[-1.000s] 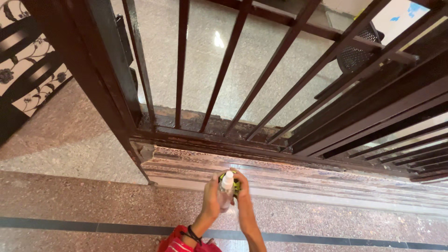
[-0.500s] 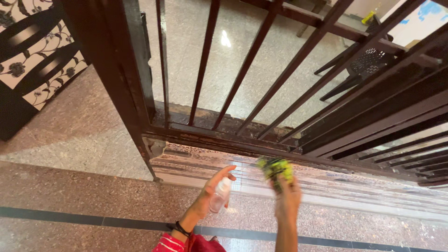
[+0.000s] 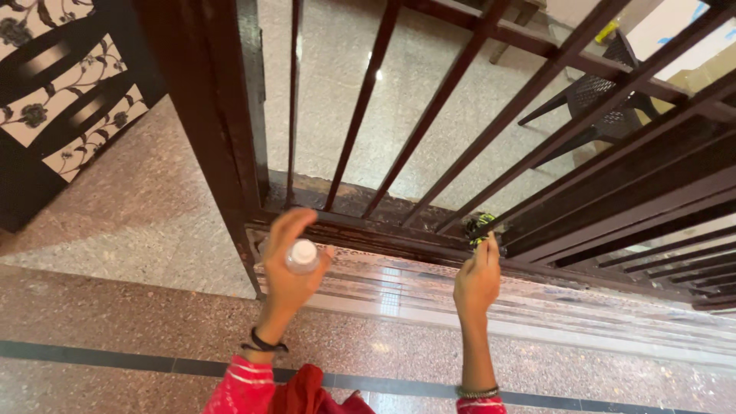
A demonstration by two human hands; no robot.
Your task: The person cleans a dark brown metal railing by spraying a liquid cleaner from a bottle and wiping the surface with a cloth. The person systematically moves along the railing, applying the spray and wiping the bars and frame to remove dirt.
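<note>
The left hand (image 3: 290, 264) was raised with its back toward the camera, fingers curled upward and the thumb side wrapped in a closed grip, the index finger arched over the top; its wrist was bent slightly back and carried a dark band above a red sleeve cuff. The right hand (image 3: 477, 280) reached farther forward on a nearly straight, bare forearm, fingers bunched and pinched together at the tips in a tight grip, with a beaded band at the wrist. The two hands were held well apart, at about the same height.
</note>
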